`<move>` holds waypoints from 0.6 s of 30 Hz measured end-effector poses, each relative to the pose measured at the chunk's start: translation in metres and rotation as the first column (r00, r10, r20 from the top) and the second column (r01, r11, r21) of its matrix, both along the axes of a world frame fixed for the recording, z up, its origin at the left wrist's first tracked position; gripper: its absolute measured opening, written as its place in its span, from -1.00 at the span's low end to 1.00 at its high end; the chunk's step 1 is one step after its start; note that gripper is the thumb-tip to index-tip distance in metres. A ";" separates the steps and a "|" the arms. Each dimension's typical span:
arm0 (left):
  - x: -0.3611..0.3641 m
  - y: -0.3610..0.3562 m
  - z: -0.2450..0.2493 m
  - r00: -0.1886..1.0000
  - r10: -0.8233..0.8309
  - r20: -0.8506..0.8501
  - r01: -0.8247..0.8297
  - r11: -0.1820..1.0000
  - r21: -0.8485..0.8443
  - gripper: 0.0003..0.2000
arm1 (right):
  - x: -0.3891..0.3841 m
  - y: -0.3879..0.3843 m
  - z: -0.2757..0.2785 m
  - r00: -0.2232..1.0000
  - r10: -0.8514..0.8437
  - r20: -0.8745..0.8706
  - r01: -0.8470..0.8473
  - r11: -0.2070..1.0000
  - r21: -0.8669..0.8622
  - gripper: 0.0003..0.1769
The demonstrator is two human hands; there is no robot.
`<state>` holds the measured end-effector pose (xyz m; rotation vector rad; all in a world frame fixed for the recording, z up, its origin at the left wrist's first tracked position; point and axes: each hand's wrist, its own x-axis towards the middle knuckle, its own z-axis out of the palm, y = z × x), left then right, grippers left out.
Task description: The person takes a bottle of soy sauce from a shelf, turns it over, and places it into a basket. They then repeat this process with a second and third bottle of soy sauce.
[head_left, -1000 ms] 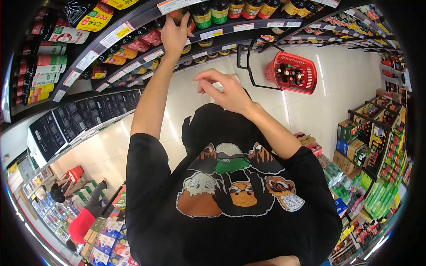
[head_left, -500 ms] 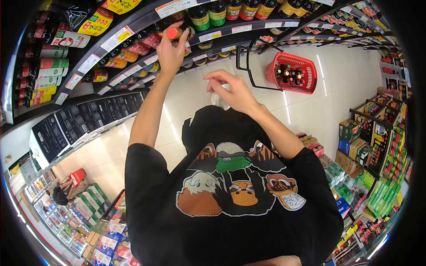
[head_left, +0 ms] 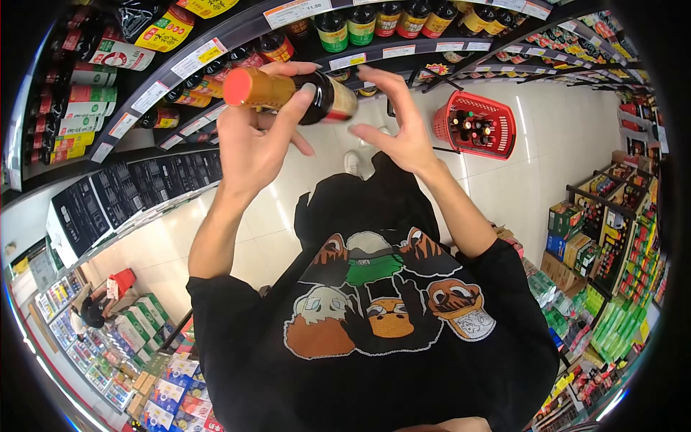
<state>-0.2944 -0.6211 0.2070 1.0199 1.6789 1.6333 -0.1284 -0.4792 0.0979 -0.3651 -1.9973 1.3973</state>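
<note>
Supermarket aisle, pale tiled floor, stocked shelving curving across the top of the frame.

- Left hand: closed around the neck and shoulder of a dark glass bottle, upper centre of frame, in the air in front of the shelving.
- Bottle: long axis near level. Orange cap points to the frame's left; base points right, dipping slightly. Red and cream label near the base, writing too small to read.
- Right hand: open, fingers spread, holding nothing, fingertips just beside the bottle's base; contact cannot be told.
- Price tag: reads "11.50", top shelf edge; other tags illegible.
- Shelf bottles: dark, green and red labels, upright.
- Red basket: upper right, on the floor, holding small bottles.
- Black boxes: left, lower shelf.
- Black T-shirt: cartoon print, lower centre.
</note>
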 end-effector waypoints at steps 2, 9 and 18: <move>0.002 -0.007 0.020 0.998 -0.048 0.042 0.050 0.997 -0.057 -0.72 | -0.005 0.004 0.013 0.983 0.185 0.016 -0.184 0.982 -0.031 -0.03; 0.002 -0.014 0.044 0.967 -0.145 0.209 0.152 0.988 -0.018 -0.69 | 0.004 -0.028 0.028 0.897 0.427 0.109 -0.378 0.873 -0.308 -0.04; -0.034 0.004 -0.009 0.921 -0.245 -0.303 0.137 0.932 -0.335 -0.59 | 0.013 -0.065 0.013 0.926 0.377 0.024 -0.280 0.729 -0.625 -0.20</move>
